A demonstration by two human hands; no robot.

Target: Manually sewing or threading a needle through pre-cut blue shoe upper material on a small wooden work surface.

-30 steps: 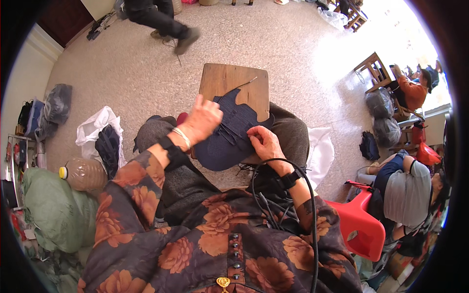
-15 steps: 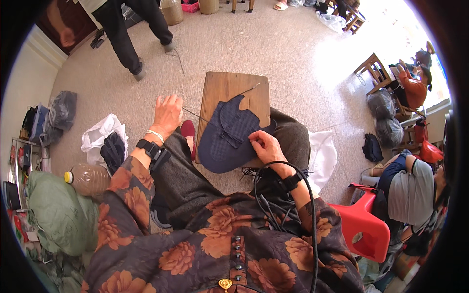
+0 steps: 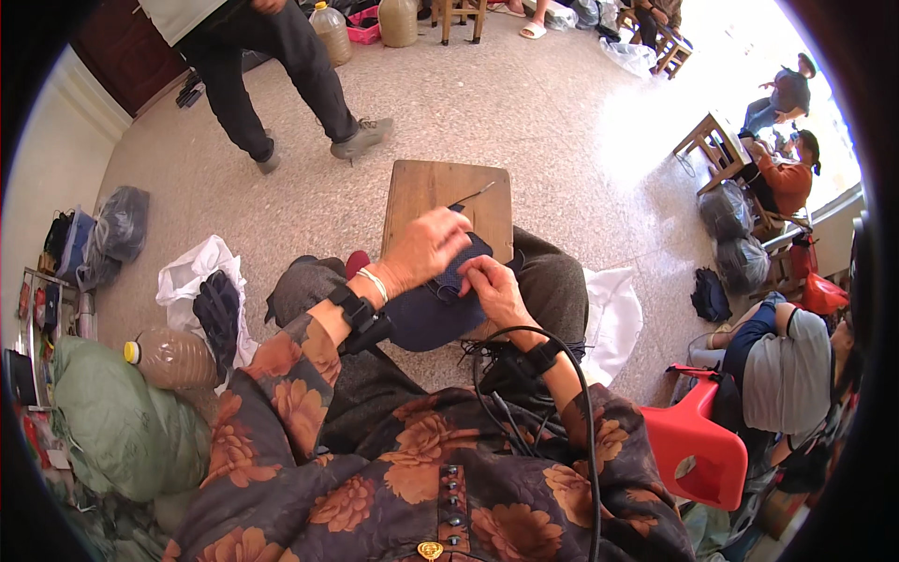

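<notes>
A navy mesh fabric piece (image 3: 426, 320), shaped like a shoe upper, lies over the near part of a small wooden stool (image 3: 409, 192) between my knees. My left hand (image 3: 423, 248) is over its far left part with fingers drawn together; what they pinch, if anything, is hidden. On the right side, my right hand (image 3: 496, 288) pinches the navy fabric between thumb and fingers. The two hands are close together. Beyond them, a thin dark rod-like tool (image 3: 476, 194) rests on the stool's bare wood. A black cable runs over my right forearm.
To my left are a white bag (image 3: 192, 267) with dark fabric, a capped plastic jug (image 3: 169, 358) and a green sack (image 3: 122, 421). A red plastic chair (image 3: 698, 440) stands at my right. Someone in black trousers (image 3: 300, 70) stands ahead; several people sit at right.
My left hand has come in from the left, where it held a dark thread out taut, to the fabric. The standing person's foot has shifted right. My right hand has barely moved.
</notes>
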